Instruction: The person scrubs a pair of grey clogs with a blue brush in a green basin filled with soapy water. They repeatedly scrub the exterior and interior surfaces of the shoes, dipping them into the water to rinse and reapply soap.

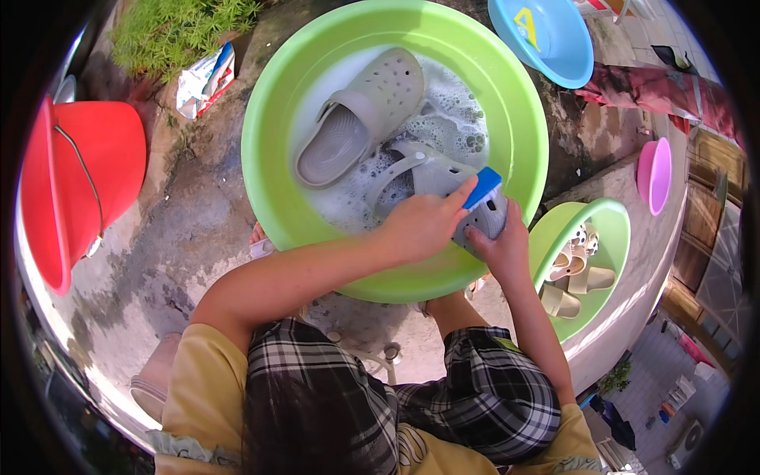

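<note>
Standing far left on the wet concrete floor (182, 229): a red plastic bucket (79, 182) with a wire handle, well apart from the work. Lying loose in the left half of the big lime-green plastic wash basin (273, 103): a grey perforated rubber clog (360, 115), sole down in the white soapy water (451, 119), long axis running from lower left to upper right, touched by neither hand.

Reaching in from lower left across the basin rim: the left hand (419, 226), grip clenched on a blue-backed scrubbing brush (483, 186), fingers wrapped over its top. Pressing that brush onto the second grey perforated clog (431, 178), the one being scrubbed, at the lower right of the basin just inside the rim. Lying with its strap end toward the basin centre and its toe end toward the rim, so long axis slanting from upper left to lower right, directly under and ahead of both hands.

Coming up from below on the right: the right hand (503, 245), grip closed around the toe end of that same clog, holding it against the brush; nearer to the shoe's toe, while the left hand is nearer its middle.

Sitting further right, just beside the big basin: a smaller green basin (613, 218) holding pale sandals (574, 273). Beyond, a pink bowl (655, 174) and a blue basin (554, 39).
</note>
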A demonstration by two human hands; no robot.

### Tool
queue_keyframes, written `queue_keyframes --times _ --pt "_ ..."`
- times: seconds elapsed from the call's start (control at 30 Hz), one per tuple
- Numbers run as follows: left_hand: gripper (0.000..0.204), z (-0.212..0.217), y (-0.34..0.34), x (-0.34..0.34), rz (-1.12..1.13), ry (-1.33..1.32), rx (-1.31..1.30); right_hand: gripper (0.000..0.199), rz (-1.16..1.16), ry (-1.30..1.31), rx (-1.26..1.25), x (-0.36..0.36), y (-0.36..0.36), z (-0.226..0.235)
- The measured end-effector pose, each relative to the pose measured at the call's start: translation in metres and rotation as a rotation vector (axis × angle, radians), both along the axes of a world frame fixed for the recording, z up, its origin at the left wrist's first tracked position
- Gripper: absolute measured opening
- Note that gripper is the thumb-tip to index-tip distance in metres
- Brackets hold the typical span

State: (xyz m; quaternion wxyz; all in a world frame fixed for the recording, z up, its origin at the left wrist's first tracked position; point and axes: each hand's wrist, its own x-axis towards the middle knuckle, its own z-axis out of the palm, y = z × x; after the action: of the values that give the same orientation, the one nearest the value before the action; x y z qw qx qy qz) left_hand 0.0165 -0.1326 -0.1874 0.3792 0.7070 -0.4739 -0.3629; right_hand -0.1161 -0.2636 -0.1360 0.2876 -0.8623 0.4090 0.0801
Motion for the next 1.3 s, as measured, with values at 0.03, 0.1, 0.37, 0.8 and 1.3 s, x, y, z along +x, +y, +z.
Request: queue_keyframes --times 0.03,0.1,0.37,0.8,1.3 --pt "0.055 -0.011 -0.001 0.012 0.057 -0.012 0.061 0.067 0.010 -0.039 -0.006 0.001 0.000 0.000" --pt "0.056 -0.042 -0.008 0.035 0.171 -0.030 0.183 0.068 0.029 -0.114 -0.017 0.001 0.000 -0.003" --pt "0.056 -0.033 -0.013 0.023 0.122 -0.020 0.193 0.066 -0.159 -0.127 0.094 -0.007 -0.013 -0.012" --pt "0.060 -0.004 -0.007 -0.011 0.082 0.024 0.005 0.060 -0.731 -0.468 0.662 0.008 -0.034 -0.014" --pt "0.053 -0.009 -0.028 0.035 0.305 0.278 -0.123 0.111 -0.237 -0.493 0.034 0.043 -0.027 0.009"
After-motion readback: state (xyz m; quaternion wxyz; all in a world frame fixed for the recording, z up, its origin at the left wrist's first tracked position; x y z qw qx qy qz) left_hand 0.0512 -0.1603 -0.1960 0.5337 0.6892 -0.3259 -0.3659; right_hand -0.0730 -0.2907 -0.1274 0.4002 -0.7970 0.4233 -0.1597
